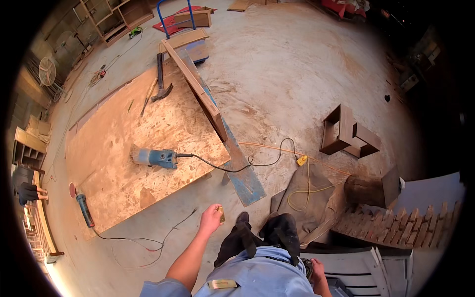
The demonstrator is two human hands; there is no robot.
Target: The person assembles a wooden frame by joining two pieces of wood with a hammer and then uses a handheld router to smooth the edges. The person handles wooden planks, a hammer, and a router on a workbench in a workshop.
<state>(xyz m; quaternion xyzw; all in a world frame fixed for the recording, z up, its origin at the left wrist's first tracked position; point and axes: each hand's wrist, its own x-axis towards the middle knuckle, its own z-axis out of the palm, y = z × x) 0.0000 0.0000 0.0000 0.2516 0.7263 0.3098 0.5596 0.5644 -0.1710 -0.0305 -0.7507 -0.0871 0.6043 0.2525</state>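
a: light blue shirt cloth fills the lower edge, and from it the left hand (211, 218) is stretched forward, fingers pinched together on a small tan piece (221, 214). what the piece is cannot be told at this size.

b: and the right hand (316, 271)?

a: it is kept low by the hip, just beside a grey slatted pallet (368, 267). whether its fingers are curled or apart cannot be told; nothing is seen in it.

b: where is the small piece, measured from the big chipboard sheet (143, 143)?

a: it is held in the air just off the sheet's near corner, over bare concrete. on the sheet a blue power tool (154, 157) is laid near its near edge, with a black cord (232, 166) trailed off past the blue plank (232, 158). a hammer (161, 79) is left at the sheet's far end, and a grinder (84, 209) lies at its left corner.

b: which step does that suggest?

a: probably a carry: the piece is being brought toward the sheet and has not yet been set down. the next move would call for a step forward over the loose cord, and a steady pinch so that so small a thing is not dropped.
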